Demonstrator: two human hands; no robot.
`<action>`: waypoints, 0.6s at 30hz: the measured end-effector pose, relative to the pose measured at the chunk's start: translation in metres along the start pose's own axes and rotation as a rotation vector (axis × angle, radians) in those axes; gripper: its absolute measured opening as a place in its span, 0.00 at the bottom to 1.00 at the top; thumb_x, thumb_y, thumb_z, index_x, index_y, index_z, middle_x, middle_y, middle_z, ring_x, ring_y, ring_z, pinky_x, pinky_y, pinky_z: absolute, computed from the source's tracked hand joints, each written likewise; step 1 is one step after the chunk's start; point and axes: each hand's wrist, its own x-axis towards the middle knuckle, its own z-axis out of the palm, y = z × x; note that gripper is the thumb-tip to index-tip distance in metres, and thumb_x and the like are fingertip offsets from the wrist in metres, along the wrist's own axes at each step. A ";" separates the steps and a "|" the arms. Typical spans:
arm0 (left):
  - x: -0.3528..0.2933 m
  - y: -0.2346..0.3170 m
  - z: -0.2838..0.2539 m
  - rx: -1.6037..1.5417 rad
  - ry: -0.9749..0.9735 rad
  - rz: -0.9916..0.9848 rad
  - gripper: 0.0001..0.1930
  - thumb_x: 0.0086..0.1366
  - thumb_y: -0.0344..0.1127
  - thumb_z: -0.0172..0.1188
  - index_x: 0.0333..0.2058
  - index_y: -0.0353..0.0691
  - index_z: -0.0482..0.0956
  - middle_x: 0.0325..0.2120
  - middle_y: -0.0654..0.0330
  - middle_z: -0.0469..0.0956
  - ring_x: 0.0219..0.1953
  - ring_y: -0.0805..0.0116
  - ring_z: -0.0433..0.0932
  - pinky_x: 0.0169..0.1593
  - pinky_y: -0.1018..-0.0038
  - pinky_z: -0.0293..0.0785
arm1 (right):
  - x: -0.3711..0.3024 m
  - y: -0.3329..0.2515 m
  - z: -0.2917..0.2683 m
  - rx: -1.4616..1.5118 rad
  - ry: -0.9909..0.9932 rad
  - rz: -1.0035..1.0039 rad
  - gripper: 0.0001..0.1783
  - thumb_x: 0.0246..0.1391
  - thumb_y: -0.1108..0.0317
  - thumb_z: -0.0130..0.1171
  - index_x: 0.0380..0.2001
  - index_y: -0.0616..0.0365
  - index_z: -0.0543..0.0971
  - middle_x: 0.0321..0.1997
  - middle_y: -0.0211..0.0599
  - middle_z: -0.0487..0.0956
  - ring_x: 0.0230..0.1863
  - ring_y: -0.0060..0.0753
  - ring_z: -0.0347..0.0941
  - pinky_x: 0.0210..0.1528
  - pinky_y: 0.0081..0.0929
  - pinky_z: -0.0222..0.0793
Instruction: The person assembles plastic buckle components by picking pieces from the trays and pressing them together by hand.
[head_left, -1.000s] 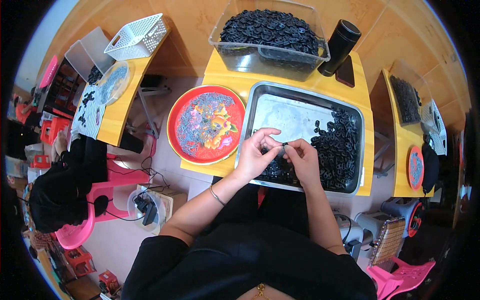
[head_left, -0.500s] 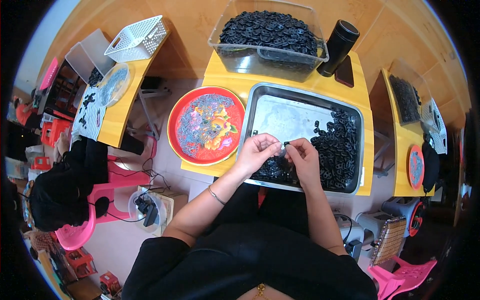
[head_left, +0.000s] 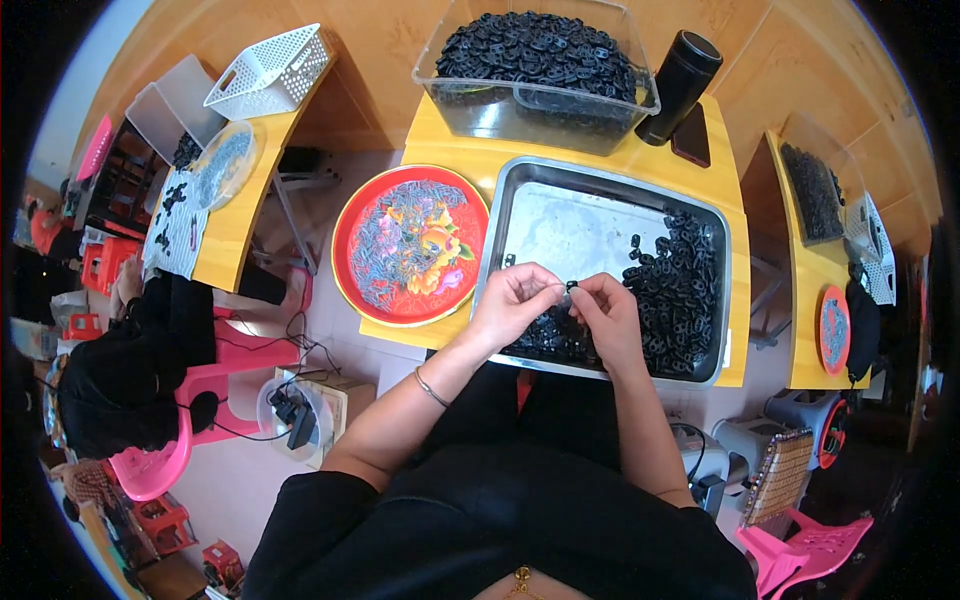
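My left hand (head_left: pixel 516 306) and my right hand (head_left: pixel 609 318) meet over the near side of a steel tray (head_left: pixel 570 215). Between my right thumb and index finger is a small black plastic piece (head_left: pixel 572 286). My left thumb and forefinger are pinched together beside it; whatever they hold is too small to make out. Loose black plastic pieces (head_left: pixel 680 300) are heaped along the tray's right side, with more under my hands. To the left, a red round tray (head_left: pixel 348 275) with a flower pattern holds many small grey pin-like parts (head_left: pixel 378 270).
Behind the steel tray stands a clear plastic bin (head_left: pixel 540 120) full of black pieces. A black flask (head_left: pixel 682 85) and a dark phone (head_left: pixel 691 138) are to its right. At the left table (head_left: pixel 262 170) sits another person in black (head_left: pixel 125 385). Another table (head_left: pixel 790 280) stands right.
My hands stay close together over the tray, with the black piece still in my right fingers. The left fingertips have drawn slightly away from it. The view has shifted a little.
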 end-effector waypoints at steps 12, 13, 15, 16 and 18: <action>-0.003 0.002 0.004 0.479 0.082 0.261 0.02 0.55 0.24 0.60 0.29 0.34 0.78 0.25 0.65 0.77 0.27 0.83 0.73 0.31 0.85 0.68 | 0.000 -0.002 -0.006 0.042 -0.082 0.049 0.05 0.53 0.71 0.55 0.30 0.62 0.74 0.24 0.28 0.74 0.26 0.16 0.69 0.29 0.14 0.63; -0.003 0.003 0.004 0.492 0.086 0.267 0.03 0.55 0.24 0.61 0.29 0.34 0.78 0.25 0.65 0.77 0.27 0.83 0.73 0.31 0.85 0.68 | 0.000 -0.003 -0.006 0.037 -0.076 0.053 0.05 0.53 0.71 0.55 0.30 0.61 0.74 0.24 0.28 0.74 0.27 0.16 0.69 0.30 0.14 0.63; -0.004 0.003 0.005 0.505 0.090 0.274 0.03 0.55 0.24 0.61 0.29 0.34 0.78 0.25 0.64 0.76 0.27 0.83 0.72 0.31 0.85 0.68 | 0.000 -0.005 -0.005 0.033 -0.068 0.055 0.05 0.53 0.71 0.55 0.30 0.61 0.74 0.25 0.28 0.74 0.27 0.16 0.69 0.30 0.14 0.63; -0.004 0.003 0.005 0.507 0.098 0.259 0.03 0.55 0.24 0.61 0.29 0.34 0.78 0.24 0.65 0.76 0.27 0.83 0.72 0.31 0.85 0.68 | -0.001 -0.005 -0.003 0.047 -0.045 0.048 0.05 0.53 0.70 0.54 0.31 0.60 0.74 0.25 0.27 0.73 0.27 0.15 0.68 0.30 0.13 0.62; -0.003 0.001 0.006 0.509 0.106 0.245 0.02 0.55 0.24 0.61 0.29 0.34 0.78 0.24 0.65 0.76 0.27 0.83 0.72 0.31 0.85 0.68 | -0.001 -0.008 0.001 0.060 -0.021 0.040 0.04 0.54 0.70 0.54 0.31 0.59 0.74 0.24 0.25 0.73 0.26 0.14 0.66 0.30 0.12 0.61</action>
